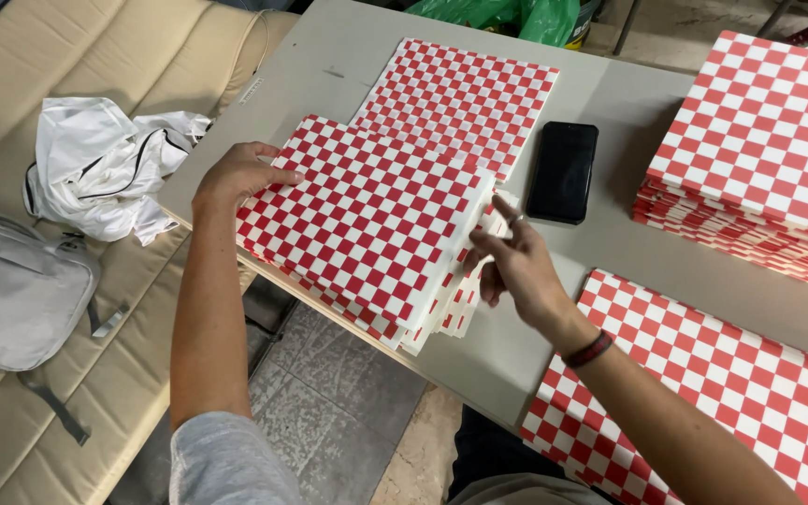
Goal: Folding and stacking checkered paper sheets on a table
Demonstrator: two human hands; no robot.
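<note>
A stack of folded red-and-white checkered paper sheets (371, 224) lies at the near edge of the grey table (610, 93). My left hand (236, 173) rests on the stack's left edge, fingers pressing down on the top sheet. My right hand (516, 266) hovers at the stack's right edge with fingers spread, touching the ends of the sheets. A dark band circles my right wrist. Another flat checkered sheet (465, 93) lies behind the stack.
A black phone (563, 171) lies face up right of the stack. A tall pile of checkered sheets (759, 150) stands at far right, another sheet (731, 383) at near right. A beige sofa holds a white garment (105, 164) and a grey bag (11, 290). Green plastic bag (507, 17) behind.
</note>
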